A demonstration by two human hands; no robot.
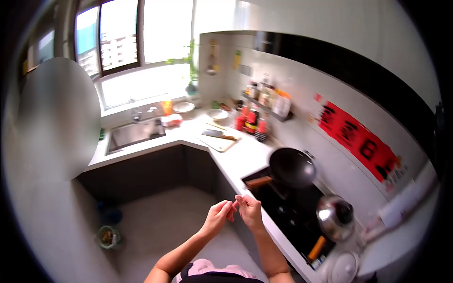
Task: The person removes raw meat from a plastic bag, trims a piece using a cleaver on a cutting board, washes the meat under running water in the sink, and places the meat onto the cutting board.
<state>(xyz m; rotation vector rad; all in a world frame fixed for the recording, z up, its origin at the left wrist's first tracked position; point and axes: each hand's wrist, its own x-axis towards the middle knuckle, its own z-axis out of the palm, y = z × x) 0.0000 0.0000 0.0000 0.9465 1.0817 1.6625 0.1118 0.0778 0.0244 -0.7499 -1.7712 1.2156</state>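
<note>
My left hand (219,215) and my right hand (248,211) are raised in front of my body, close together, near the front edge of the counter by the stove. The fingers of both hands are curled and pinched, their tips nearly meeting. Whatever may be between them is too small or blurred to make out. To the right of my hands lies the black stove (288,212), bearing a dark wok (293,167) with a wooden handle and a shiny lidded pot (334,218).
Farther back, a cleaver (218,134) lies on a cutting board (222,144). Sauce bottles (251,121) stand near the wall. A sink (136,134) is at the left under the window. On the floor at the lower left stands a waste bin (108,237).
</note>
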